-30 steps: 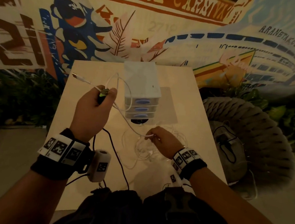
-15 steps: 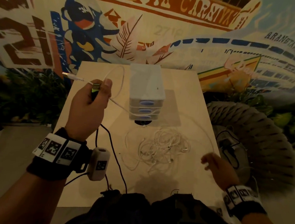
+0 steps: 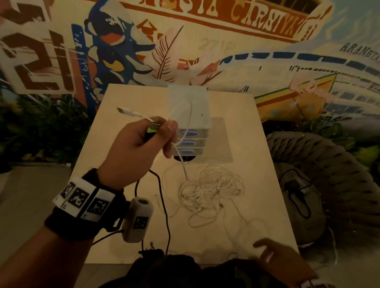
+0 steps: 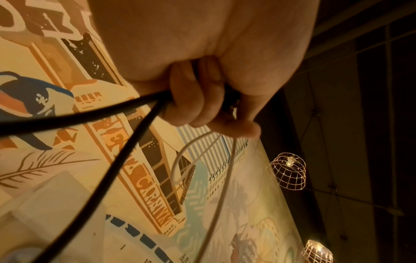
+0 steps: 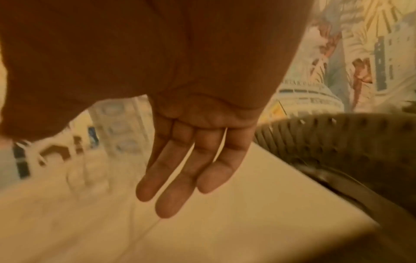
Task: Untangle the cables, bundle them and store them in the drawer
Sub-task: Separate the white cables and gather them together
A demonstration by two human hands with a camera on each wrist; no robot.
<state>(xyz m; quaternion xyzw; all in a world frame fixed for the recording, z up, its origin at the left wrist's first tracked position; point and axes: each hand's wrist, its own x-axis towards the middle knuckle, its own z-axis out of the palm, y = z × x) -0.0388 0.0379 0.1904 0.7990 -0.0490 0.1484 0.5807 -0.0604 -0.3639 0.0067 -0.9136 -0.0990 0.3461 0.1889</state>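
My left hand (image 3: 139, 144) is raised over the table and grips a white cable (image 3: 131, 113) together with a black cable (image 3: 165, 212); the white plug sticks out to the left. In the left wrist view the fingers (image 4: 191, 105) curl round the black cable (image 4: 117, 160) and a white loop (image 4: 180, 165). The white cable runs down to a tangled white pile (image 3: 212, 191) on the table's middle. My right hand (image 3: 282, 258) hovers near the table's front right corner, fingers (image 5: 178, 178) straight and empty. A white three-drawer unit (image 3: 188, 121) stands at the back, drawers shut.
The light wooden table (image 3: 262, 161) ends close on the right, where a grey woven chair (image 3: 332, 177) holds a dark strapped object (image 3: 296, 191). A painted wall stands behind the table, with plants on both sides. A dark bag lies on my lap at the front edge.
My right hand let go of the white cable at the pile and swung back to the table's front right corner. My left hand stayed raised, still gripping its cables.
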